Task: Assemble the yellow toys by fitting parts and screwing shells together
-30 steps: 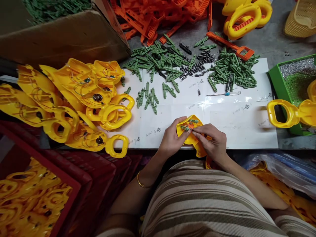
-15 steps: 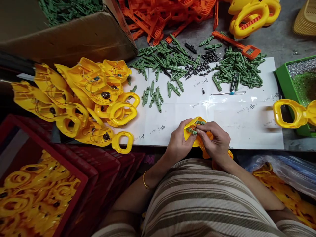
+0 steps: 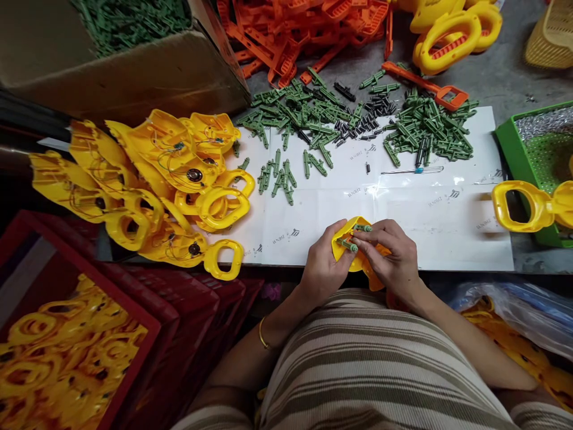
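Observation:
My left hand (image 3: 323, 258) is closed round the left side of a yellow plastic toy shell (image 3: 374, 280), held at the table's front edge close to my body. Two green plunger-like pins, a lower pin (image 3: 348, 245) and an upper pin (image 3: 363, 228), stick out of the shell's open end. The fingertips of my right hand (image 3: 396, 254) are pinched together at that opening, between and beside the pins. Whatever they pinch is too small and covered to make out. Part of the shell lies hidden behind my right hand.
Yellow shells with wires and speakers (image 3: 165, 155) are heaped on the left. Green pins (image 3: 304, 107), black springs (image 3: 358, 122) and a blue-handled hook tool (image 3: 418, 170) lie ahead. Orange parts (image 3: 304, 30) are piled behind. A green basket (image 3: 514, 137) stands right; a red crate (image 3: 152, 334) lower left.
The pins now stick out a little more plainly, and my right fingertips have shifted slightly at the opening. My left hand keeps its hold on the shell. The whole view has shifted slightly.

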`<state>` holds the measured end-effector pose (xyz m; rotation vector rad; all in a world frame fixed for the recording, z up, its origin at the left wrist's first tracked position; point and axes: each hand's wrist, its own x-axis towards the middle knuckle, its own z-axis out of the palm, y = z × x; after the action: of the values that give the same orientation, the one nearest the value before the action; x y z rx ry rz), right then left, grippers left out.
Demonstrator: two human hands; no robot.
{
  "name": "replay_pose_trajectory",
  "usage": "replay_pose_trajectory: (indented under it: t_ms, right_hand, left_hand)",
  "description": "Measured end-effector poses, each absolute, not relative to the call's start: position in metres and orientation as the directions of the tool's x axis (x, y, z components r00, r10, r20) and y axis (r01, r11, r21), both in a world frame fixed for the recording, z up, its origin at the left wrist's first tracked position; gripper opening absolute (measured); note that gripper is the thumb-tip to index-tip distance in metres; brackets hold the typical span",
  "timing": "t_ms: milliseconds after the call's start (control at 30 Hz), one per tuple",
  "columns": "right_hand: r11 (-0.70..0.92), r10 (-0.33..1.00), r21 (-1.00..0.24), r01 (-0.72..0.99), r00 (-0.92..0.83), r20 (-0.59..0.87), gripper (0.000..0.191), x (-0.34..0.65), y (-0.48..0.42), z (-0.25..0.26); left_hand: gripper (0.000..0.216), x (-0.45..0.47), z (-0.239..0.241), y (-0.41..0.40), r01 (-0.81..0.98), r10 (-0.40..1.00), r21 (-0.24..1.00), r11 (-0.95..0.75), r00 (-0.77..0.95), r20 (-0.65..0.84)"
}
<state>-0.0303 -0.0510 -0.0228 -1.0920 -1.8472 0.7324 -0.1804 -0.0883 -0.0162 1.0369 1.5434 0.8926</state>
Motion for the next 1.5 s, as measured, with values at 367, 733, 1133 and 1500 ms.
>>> replay_pose_trajectory:
  t_ms: [367,733,1133,1500]
  right_hand:
    - [0.132,0.824,-0.875,0.465,-0.542,-0.164,0.044,0.024,-0.026,-0.014]
    - [-0.047,0.537,-0.955,0.294,-0.799,-0.272,0.04,-0.063,-0.018,-0.005]
    - [0.476,0.624,-0.811,0.34,-0.78,0.039,0.04,-0.193,0.03,0.003]
    - [0.442,0.618,-0.76,0.476,-0.776,-0.126,0.038,-0.276,0.048,-0.035]
  left_hand:
    - [0.066,-0.216,-0.011,-0.068,-0.246,0.883,0.886,0.393,-0.169,-0.438]
    - [0.085,-0.257,-0.031,-0.111,-0.657,0.936,0.74,0.146,-0.15,-0.318]
    - [0.065,-0.342,-0.021,-0.198,-0.713,0.645,0.508,-0.483,-0.682,-0.344]
    - [0.064,-0.369,-0.069,-0.248,-0.759,0.668,0.524,-0.386,-0.622,-0.409]
